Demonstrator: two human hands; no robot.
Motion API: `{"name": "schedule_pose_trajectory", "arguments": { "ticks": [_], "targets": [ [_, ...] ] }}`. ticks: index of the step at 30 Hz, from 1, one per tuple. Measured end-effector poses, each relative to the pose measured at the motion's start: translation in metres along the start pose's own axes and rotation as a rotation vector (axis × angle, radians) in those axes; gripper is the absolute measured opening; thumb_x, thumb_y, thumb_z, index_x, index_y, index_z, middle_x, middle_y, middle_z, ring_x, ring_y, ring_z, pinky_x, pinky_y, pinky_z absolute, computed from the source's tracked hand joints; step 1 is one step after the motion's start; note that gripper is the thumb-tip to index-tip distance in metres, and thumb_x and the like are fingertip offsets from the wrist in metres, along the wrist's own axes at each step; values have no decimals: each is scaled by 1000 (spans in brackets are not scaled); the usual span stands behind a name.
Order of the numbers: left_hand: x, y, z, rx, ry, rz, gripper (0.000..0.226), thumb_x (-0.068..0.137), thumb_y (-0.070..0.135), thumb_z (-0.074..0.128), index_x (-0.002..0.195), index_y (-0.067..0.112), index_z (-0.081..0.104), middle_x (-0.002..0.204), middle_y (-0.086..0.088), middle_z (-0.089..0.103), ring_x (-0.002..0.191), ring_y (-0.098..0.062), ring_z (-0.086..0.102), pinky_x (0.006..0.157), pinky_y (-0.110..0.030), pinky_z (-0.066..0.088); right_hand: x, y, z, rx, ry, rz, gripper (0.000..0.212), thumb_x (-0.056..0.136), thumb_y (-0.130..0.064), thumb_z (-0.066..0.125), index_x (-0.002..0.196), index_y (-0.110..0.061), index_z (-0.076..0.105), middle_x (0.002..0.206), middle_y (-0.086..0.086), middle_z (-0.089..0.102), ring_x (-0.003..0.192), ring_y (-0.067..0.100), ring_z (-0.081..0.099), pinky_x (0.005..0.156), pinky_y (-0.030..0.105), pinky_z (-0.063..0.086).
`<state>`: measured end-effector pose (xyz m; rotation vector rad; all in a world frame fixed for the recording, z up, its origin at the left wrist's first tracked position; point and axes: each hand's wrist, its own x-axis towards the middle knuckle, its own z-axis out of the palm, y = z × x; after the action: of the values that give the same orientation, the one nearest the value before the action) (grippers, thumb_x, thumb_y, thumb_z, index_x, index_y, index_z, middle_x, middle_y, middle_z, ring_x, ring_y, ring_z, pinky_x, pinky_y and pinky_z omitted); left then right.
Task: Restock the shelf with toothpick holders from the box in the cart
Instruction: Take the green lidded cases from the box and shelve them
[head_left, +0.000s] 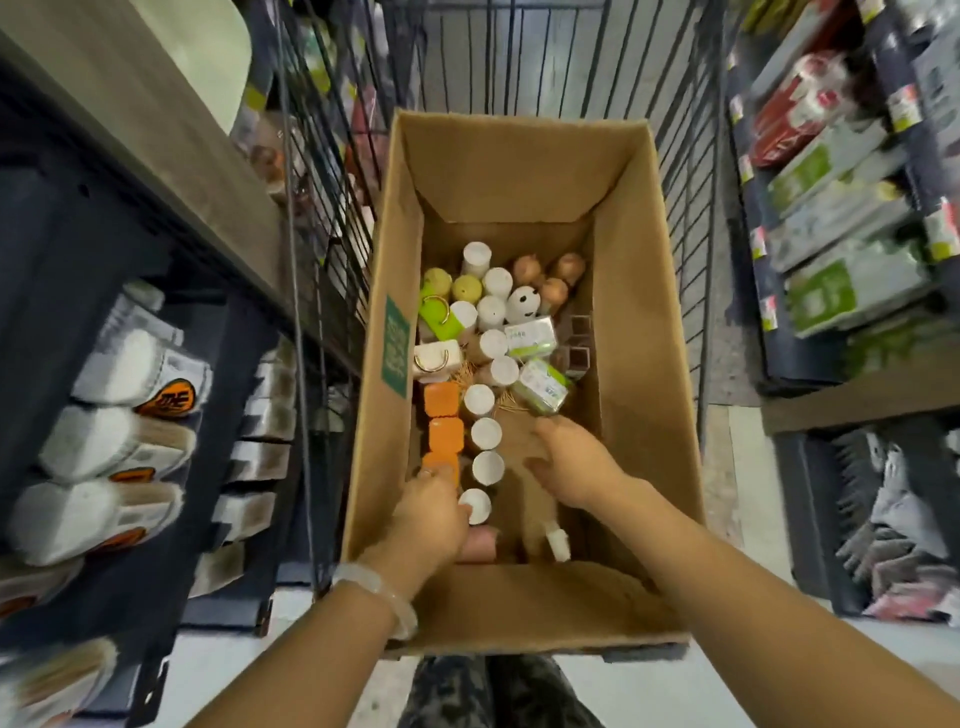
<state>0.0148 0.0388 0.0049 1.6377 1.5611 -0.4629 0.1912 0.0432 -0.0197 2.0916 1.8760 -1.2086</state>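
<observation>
Toothpick holders in box, left hand pinching orange holder — right hand spread

So the open cardboard box sits in the wire cart, flaps up, with a green label on its left wall. Inside is a jumble of toothpick holders: white round-capped cylinders in a rough column down the middle, three orange square ones along the left, yellow-green ones and brown onion-shaped ones at the far end.
</observation>
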Motion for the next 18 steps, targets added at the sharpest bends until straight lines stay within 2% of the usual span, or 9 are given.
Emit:
{"name": "schedule_pose_trajectory", "arguments": {
  "ticks": [4, 8, 10, 14, 18],
  "targets": [
    [30, 2, 8, -111, 21, -94, 59, 92, 23, 53, 145, 20, 26, 138, -7, 41, 125, -25, 43, 102, -37, 39, 54, -19, 10, 105, 34, -50, 57, 89, -24, 60, 140, -12, 37, 137, 11, 46, 125, 29, 44, 100, 36, 40],
    [48, 0, 9, -257, 100, -127, 62, 92, 19, 53, 145, 28, 22, 128, 0, 48, 118, -19, 49, 101, -36, 42, 109, -42, 9, 204, 109, -103, 72, 85, -22, 65, 147, -16, 27, 138, 15, 40, 126, 30, 41, 99, 36, 38],
    [53, 3, 10, -293, 133, -140, 60, 92, 21, 52, 143, 31, 23, 130, 3, 47, 121, -17, 47, 103, -36, 40, 132, -49, 7, 173, 128, -128, 73, 85, -18, 64, 147, -18, 27, 139, 16, 37, 124, 33, 41, 97, 37, 40],
    [63, 5, 13, -350, 118, -169, 68, 92, 24, 53, 147, 31, 13, 144, 3, 36, 133, -19, 35, 109, -39, 33, 160, -52, 17, -20, 150, -173, 68, 86, -8, 55, 147, -22, 28, 131, 19, 39, 114, 40, 46, 86, 45, 47],
    [66, 6, 12, -421, 94, -188, 72, 92, 25, 55, 148, 30, 10, 145, 4, 34, 135, -17, 32, 112, -36, 30, 164, -45, 24, -116, 155, -168, 62, 88, -8, 51, 145, -20, 32, 131, 18, 40, 111, 40, 49, 79, 42, 47]
  ]
}}
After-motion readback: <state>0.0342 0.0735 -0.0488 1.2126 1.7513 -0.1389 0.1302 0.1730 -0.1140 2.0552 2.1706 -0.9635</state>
